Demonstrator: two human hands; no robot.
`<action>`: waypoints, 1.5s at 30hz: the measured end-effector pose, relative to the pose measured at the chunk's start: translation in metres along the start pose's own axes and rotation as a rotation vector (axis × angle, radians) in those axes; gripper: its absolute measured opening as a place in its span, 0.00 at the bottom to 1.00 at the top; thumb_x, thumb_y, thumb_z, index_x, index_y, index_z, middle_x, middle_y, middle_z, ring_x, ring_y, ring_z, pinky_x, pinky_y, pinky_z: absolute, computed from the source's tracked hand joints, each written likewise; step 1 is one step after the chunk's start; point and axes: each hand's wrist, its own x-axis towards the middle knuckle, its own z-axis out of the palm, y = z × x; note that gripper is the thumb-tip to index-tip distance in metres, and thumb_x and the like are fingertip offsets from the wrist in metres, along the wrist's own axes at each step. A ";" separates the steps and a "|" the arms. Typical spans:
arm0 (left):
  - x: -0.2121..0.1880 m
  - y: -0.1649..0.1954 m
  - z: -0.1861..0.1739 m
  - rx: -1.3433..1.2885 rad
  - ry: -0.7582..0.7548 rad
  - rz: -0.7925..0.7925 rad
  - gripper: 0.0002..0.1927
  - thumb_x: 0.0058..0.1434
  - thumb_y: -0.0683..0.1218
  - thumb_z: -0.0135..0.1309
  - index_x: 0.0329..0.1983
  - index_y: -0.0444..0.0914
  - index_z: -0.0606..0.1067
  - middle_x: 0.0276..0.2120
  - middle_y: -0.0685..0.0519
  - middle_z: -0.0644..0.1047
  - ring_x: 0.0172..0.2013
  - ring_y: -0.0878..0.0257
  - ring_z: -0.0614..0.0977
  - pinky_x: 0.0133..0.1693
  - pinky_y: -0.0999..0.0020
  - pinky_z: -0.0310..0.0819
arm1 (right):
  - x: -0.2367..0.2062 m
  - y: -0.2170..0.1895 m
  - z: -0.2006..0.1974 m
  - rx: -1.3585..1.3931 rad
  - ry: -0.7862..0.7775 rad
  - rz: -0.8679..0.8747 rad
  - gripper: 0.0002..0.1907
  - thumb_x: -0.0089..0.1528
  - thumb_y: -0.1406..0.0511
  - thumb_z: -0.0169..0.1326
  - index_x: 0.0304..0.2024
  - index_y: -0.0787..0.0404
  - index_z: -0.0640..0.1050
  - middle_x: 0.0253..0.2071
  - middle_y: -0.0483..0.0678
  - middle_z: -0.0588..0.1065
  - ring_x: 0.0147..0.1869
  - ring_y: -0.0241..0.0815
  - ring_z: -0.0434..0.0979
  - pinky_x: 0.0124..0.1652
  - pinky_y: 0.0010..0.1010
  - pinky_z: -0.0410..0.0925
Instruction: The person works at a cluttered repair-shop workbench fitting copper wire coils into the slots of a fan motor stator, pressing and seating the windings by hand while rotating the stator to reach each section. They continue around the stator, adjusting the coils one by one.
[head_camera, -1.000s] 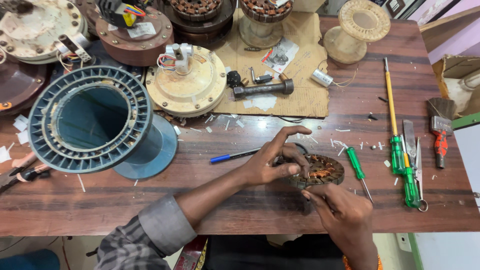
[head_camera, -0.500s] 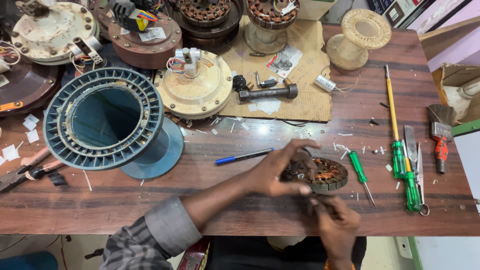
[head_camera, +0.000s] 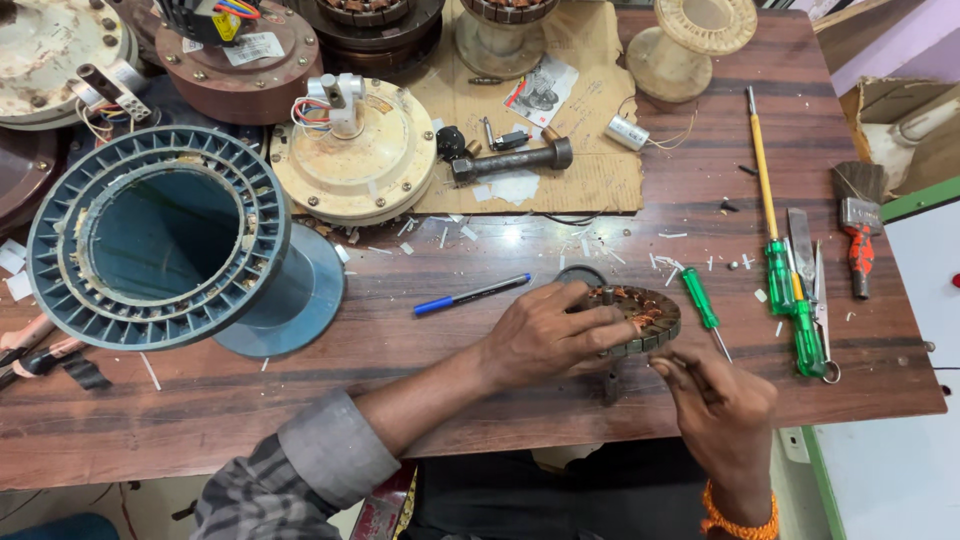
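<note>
Starting at the left of the frame: large blue ribbed plastic spool (head_camera: 160, 235) lying on its side on the brown wooden table (head_camera: 300, 400), unmoved over the last second. Just right of it, above centre, a round cream metal motor cover (head_camera: 355, 165) with coloured wires, and beyond that a flat sheet of brown cardboard (head_camera: 590, 180) carrying small parts, also as before. Below these, a blue-capped pen (head_camera: 470, 295) flat on the wood, same spot.

Right of centre, left hand (head_camera: 545, 335) still spread over the round copper-wound motor stator (head_camera: 645, 315), fingers apart and curled over its near rim, clamping it in place. Stator sitting low and right of centre, close to the table's near edge; resting flat or propped on the dark stub below it, cannot tell.

Lower right, right hand (head_camera: 715, 400): a second ago flat against the stator's lower edge, now drawn down and back a little, fingertips pinched together on a thin dark tool angled up toward the stator's lower right rim. Reads as a shift from steadying with both hands to working the windings with a tool.

Far right, green-handled screwdrivers (head_camera: 790, 300) and a red-handled brush (head_camera: 857, 225), untouched.
</note>
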 end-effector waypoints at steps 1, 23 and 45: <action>0.000 -0.001 0.000 -0.003 0.001 0.009 0.31 0.62 0.53 0.65 0.65 0.52 0.66 0.49 0.59 0.78 0.44 0.58 0.78 0.41 0.62 0.76 | 0.004 -0.003 0.000 0.004 0.007 -0.051 0.07 0.60 0.71 0.63 0.41 0.65 0.81 0.32 0.49 0.82 0.32 0.34 0.83 0.31 0.24 0.71; 0.011 -0.002 -0.004 -1.205 0.082 -0.864 0.53 0.64 0.62 0.53 0.82 0.43 0.37 0.49 0.47 0.81 0.54 0.57 0.81 0.56 0.54 0.73 | 0.082 -0.009 0.000 -0.260 -0.251 -0.397 0.07 0.59 0.62 0.65 0.33 0.58 0.81 0.23 0.45 0.79 0.20 0.35 0.76 0.21 0.31 0.65; 0.013 -0.018 -0.024 -0.904 -0.195 -0.524 0.31 0.68 0.47 0.59 0.67 0.41 0.55 0.45 0.49 0.81 0.54 0.60 0.81 0.64 0.54 0.68 | 0.027 -0.023 -0.006 -0.148 -0.202 -0.129 0.10 0.52 0.62 0.67 0.33 0.58 0.82 0.19 0.46 0.78 0.17 0.36 0.74 0.21 0.31 0.65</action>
